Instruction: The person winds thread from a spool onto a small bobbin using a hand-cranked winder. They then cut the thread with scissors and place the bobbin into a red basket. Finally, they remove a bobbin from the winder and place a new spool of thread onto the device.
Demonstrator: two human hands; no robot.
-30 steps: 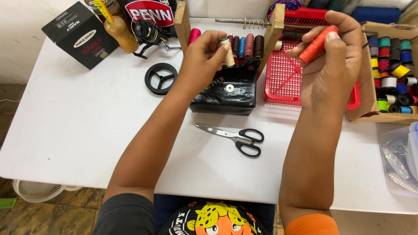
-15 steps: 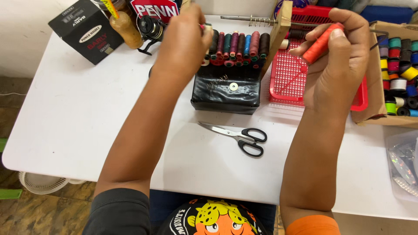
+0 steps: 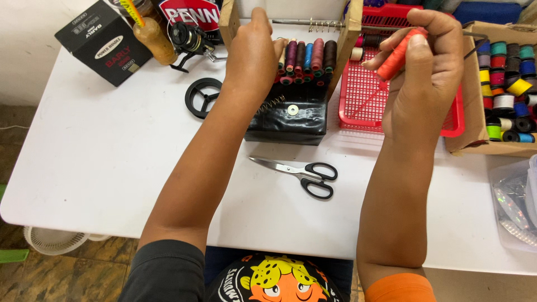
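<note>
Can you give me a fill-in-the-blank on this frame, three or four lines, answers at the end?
1. The right hand holds a spool of ____ thread.
2. The scissors with black handles lie on the white table, ____ by either hand.
3. The left hand reaches into the row of spools on the ____ rack.
4. Under the right hand stands a ____ plastic basket.

Answers: orange; untouched; wooden; red

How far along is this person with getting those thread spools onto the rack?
Done: a row of spools already sits in the wooden rack. In hand: the left hand is at the row's left end, and the right hand holds an orange spool. Left: that spool, perhaps more from the cardboard box.
</note>
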